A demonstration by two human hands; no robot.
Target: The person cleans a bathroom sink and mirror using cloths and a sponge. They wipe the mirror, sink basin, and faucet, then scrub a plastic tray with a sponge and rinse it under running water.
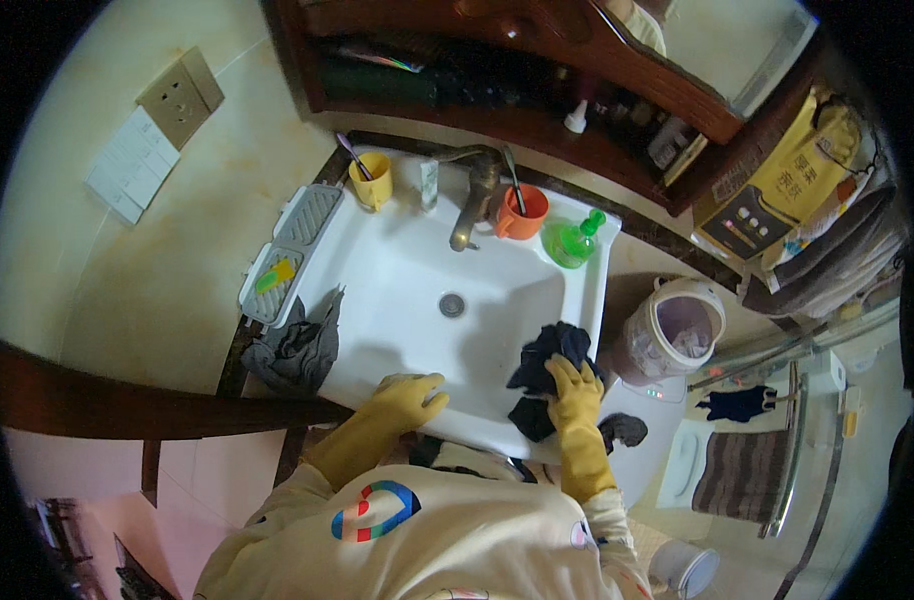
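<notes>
A white washbasin (397, 292) with a round metal drain (451, 304) lies before me. Both my hands wear yellow rubber gloves. My left hand (408, 401) is over the basin's front rim, its thumb apart from the curved fingers and nothing seen in it. At the right front of the basin, my right hand (577, 386) grips a bunched dark navy cloth (550, 349); its fingertips are partly lost in the folds. Just below that, a black cloth (530, 418) lies over the front rim. A dark grey cloth (299, 349) drapes over the basin's left edge.
Behind the drain stands a bronze faucet (478, 195), between a yellow mug (372, 182) and an orange mug (528, 217). A green pump bottle (571, 244) occupies the right back corner. A grey soap tray (307, 217) lines the left edge. Rightward are a lidless bin (637, 341) and a dark crumpled cloth (623, 431).
</notes>
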